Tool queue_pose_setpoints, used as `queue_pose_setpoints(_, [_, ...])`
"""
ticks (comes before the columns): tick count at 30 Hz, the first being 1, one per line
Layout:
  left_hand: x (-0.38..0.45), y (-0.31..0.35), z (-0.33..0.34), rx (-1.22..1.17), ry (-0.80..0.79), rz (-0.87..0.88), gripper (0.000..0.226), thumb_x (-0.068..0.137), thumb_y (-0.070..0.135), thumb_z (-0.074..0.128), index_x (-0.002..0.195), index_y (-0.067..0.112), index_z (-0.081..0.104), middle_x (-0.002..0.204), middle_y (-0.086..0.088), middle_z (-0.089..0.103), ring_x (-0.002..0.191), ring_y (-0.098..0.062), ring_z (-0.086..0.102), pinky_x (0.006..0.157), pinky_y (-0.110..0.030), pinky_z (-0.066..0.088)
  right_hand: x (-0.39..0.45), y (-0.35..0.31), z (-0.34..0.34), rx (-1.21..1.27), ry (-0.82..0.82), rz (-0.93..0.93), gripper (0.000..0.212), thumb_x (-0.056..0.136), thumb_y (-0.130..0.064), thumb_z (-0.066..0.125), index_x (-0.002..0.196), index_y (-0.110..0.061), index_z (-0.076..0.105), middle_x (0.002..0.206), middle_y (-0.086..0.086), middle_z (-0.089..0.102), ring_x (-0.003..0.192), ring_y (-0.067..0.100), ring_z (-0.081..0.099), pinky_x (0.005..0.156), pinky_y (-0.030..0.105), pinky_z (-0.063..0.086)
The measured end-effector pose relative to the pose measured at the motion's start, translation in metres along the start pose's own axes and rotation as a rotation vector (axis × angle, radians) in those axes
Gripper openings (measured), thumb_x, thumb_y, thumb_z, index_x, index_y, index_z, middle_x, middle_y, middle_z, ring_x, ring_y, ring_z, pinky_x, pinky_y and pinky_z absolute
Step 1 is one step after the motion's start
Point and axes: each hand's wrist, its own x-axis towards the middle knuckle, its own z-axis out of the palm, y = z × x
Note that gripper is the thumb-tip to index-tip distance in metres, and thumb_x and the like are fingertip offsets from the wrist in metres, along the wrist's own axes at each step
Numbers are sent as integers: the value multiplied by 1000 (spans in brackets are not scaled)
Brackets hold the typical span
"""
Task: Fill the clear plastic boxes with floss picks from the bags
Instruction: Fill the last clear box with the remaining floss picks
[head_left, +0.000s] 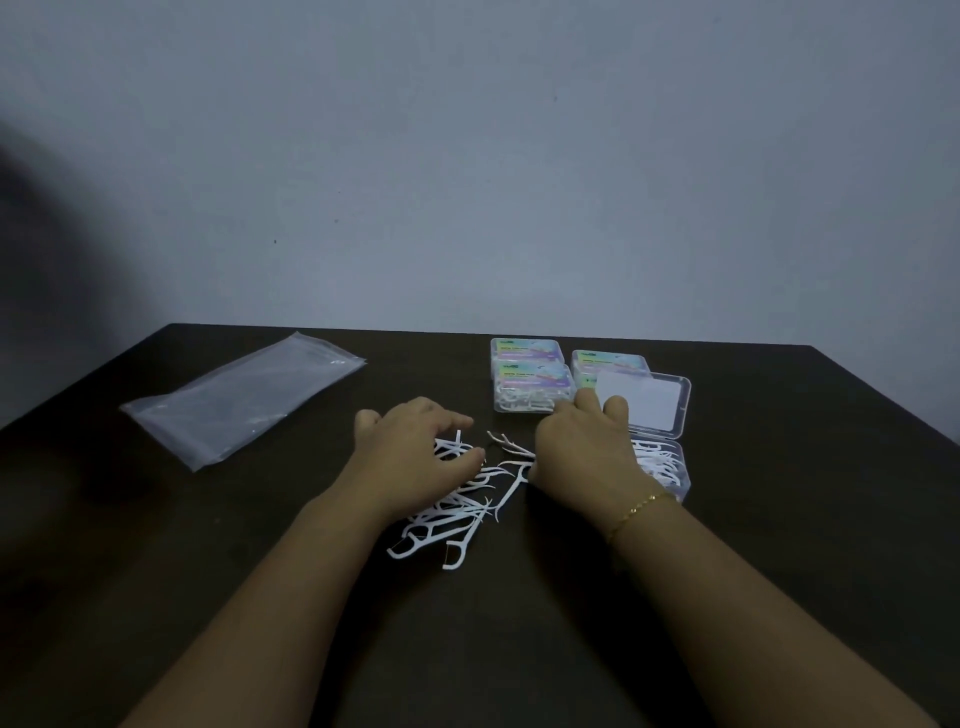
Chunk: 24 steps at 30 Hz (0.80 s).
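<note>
Dozens of loose floss picks (457, 512) lie heaped on the dark tabletop (519, 623) nearest me, under and between both hands; the left hand (415, 447) hovers with fingers spread and nothing in its grip, while I cannot tell whether the right hand (582, 447) grips anything. A careless sweep could scatter picks across the tabletop. Just right sits the open box (667, 470), partly filled, lid up; beyond stand three closed boxes (535, 387), packed, and far left an almost emptied bag (234, 400).
</note>
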Motion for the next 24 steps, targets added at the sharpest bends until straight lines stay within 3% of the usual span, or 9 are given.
queue_pose_setpoints(7, [1,-1,2,-29,47,-6,31,90,52,50,117,40,60,115,19,53,95,3,46,96,-32,18,-6,12,-7,161,-54,23,29,85,-45,58,100,-21,68,107,1,56,110,20,40,94,42,27])
queue_pose_setpoints(11, [0,1,2,-21,42,13,22,92,47,50,109,42,64,112,19,53,92,3,45,96,-32,19,-13,29,-26,454,-65,63,14,85,-35,60,76,-27,68,95,-5,61,105,17,42,86,38,29])
queue_pose_setpoints(13, [-1,5,2,-10,21,39,21,92,48,50,104,42,66,111,19,52,93,4,42,95,-30,19,-18,42,-32,523,-75,85,19,85,-33,61,67,-31,62,95,-7,62,104,15,44,83,35,27])
queue_pose_setpoints(16, [-4,14,4,46,-14,54,36,84,65,50,106,41,67,112,20,51,101,2,39,95,-30,19,-25,58,-35,485,-58,139,21,87,-35,59,65,-34,58,97,-10,62,108,16,42,85,36,27])
queue_pose_setpoints(20, [-6,23,8,226,-81,63,70,65,87,45,116,42,61,115,18,50,114,-4,40,86,-30,16,-27,73,-33,355,16,220,10,86,-35,56,77,-34,59,97,-9,56,111,18,40,81,35,27])
queue_pose_setpoints(24, [-6,22,7,212,-93,88,52,74,78,48,111,44,63,106,20,54,111,-4,43,89,-31,21,-27,81,-25,174,-109,249,13,88,-37,54,92,-32,65,104,-5,54,109,19,38,85,37,29])
